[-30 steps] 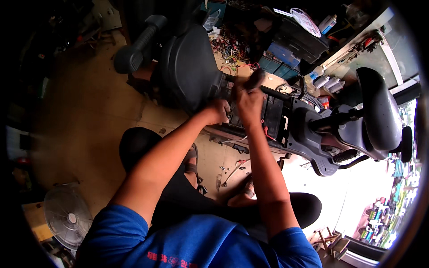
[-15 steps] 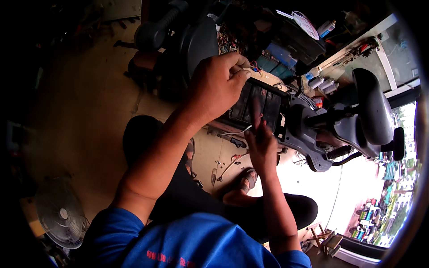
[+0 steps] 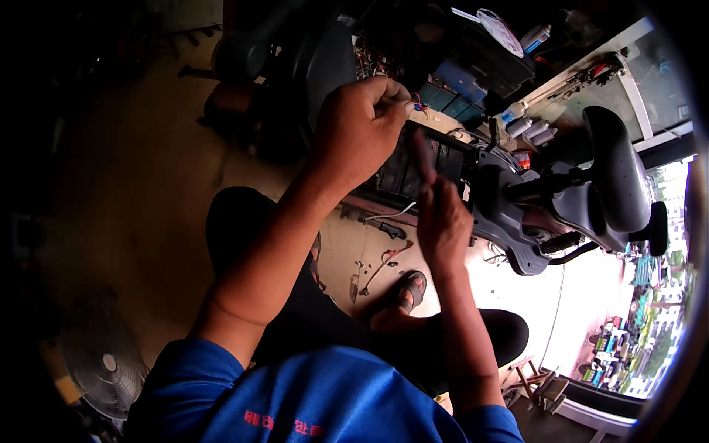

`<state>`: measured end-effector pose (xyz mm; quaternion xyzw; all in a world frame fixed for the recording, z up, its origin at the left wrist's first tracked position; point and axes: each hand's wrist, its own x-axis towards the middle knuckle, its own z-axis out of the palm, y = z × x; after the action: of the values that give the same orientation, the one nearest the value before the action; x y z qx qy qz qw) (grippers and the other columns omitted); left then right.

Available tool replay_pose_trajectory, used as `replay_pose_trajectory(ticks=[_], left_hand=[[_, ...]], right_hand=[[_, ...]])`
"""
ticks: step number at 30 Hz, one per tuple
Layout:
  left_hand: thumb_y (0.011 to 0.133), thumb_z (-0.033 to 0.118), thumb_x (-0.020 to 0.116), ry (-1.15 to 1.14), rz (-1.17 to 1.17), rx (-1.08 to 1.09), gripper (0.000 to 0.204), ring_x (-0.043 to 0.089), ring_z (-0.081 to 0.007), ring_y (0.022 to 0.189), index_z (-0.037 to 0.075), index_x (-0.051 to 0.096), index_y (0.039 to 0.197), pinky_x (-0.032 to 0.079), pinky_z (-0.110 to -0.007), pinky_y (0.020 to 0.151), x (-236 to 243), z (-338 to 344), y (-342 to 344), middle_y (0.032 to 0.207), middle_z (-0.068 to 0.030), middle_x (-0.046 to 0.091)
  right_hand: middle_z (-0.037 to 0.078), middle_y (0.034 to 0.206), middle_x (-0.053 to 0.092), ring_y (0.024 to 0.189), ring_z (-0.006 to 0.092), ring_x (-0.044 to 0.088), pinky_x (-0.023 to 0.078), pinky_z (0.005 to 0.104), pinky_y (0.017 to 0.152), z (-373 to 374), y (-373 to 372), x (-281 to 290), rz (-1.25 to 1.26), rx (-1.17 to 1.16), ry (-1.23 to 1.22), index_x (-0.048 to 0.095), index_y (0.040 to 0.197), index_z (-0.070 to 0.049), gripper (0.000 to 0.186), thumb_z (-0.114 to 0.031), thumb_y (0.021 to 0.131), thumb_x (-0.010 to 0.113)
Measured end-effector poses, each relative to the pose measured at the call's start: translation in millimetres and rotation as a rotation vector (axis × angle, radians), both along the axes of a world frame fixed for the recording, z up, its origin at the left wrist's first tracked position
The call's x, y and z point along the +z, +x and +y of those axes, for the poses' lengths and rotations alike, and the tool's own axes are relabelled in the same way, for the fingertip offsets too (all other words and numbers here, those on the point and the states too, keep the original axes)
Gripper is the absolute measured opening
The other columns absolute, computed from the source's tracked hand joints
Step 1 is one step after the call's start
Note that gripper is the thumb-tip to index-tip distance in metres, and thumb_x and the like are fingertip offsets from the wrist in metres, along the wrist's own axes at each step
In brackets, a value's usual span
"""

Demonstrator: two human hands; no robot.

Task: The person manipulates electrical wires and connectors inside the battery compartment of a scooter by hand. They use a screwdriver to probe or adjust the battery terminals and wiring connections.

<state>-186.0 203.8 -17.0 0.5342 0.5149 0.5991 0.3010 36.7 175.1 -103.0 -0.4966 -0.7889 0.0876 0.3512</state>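
Observation:
My left hand point(image 3: 362, 122) is raised over the far side of an open battery bay, with thumb and fingertips pinched together. What they hold, if anything, is too small to make out. Thin red and blue wires point(image 3: 419, 105) show just beyond those fingertips. In my right hand point(image 3: 445, 227), closed, is a slim dark tool point(image 3: 424, 156), blurred and pointing away from me; its kind is unclear. Beneath both hands, black batteries point(image 3: 399, 176) sit side by side in the bay of a grey electric scooter point(image 3: 509, 199). A white cable point(image 3: 395, 213) runs along the bay's near edge.
The scooter's black seat point(image 3: 617, 173) rises at the right. Small parts and a cable point(image 3: 384, 267) lie on the floor by my sandalled foot point(image 3: 411, 290). Spray cans point(image 3: 533, 131) and blue-green battery blocks point(image 3: 458, 88) stand farther back. A fan point(image 3: 111, 365) is at the lower left.
My right hand has shifted slightly right and farther away, and the tool's far end has moved closer to my left fingertips. My left hand stays pinched in nearly the same place.

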Motion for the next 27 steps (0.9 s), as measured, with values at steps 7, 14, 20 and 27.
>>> replay_pose_trajectory(ticks=[7, 14, 20, 27], left_hand=[[0.103, 0.010, 0.069, 0.026, 0.013, 0.008, 0.015, 0.065, -0.0048, 0.077, -0.002, 0.072, 0.110, 0.052, -0.022, 0.066, 3, 0, 7, 0.086, -0.0016, 0.073], [0.102, 0.008, 0.068, -0.087, -0.024, -0.007, 0.014, 0.066, -0.0055, 0.076, -0.003, 0.072, 0.110, 0.053, -0.024, 0.067, 5, 5, 7, 0.087, -0.0018, 0.074], [0.103, 0.010, 0.068, -0.060, -0.060, -0.020, 0.016, 0.067, -0.0067, 0.077, -0.002, 0.072, 0.111, 0.054, -0.024, 0.067, -4, 5, 10, 0.088, -0.0020, 0.074], [0.096, 0.006, 0.069, -0.179, 0.125, 0.024, 0.015, 0.064, -0.0081, 0.072, 0.000, 0.074, 0.109, 0.052, -0.027, 0.066, -90, 36, 14, 0.082, -0.0038, 0.073]], right_hand=[[0.021, 0.077, 0.066, 0.070, 0.0433, 0.067, 0.052, 0.0510, 0.057, 20, -7, -3, -0.199, 0.081, 0.030, 0.056, 0.095, -0.006, 0.016, -0.016, 0.104, 0.063], [0.022, 0.080, 0.066, 0.070, 0.0448, 0.066, 0.051, 0.0512, 0.057, 25, -10, -17, -0.628, 0.186, -0.227, 0.065, 0.098, -0.008, 0.007, -0.013, 0.102, 0.062], [0.020, 0.080, 0.067, 0.068, 0.0439, 0.067, 0.051, 0.0511, 0.055, 26, 3, -37, -0.289, 0.176, -0.035, 0.065, 0.100, -0.010, 0.010, -0.019, 0.102, 0.065], [0.022, 0.074, 0.068, 0.069, 0.0456, 0.068, 0.053, 0.0542, 0.059, 31, 43, -14, -0.198, 0.025, -0.143, 0.068, 0.096, -0.007, 0.020, -0.026, 0.102, 0.067]])
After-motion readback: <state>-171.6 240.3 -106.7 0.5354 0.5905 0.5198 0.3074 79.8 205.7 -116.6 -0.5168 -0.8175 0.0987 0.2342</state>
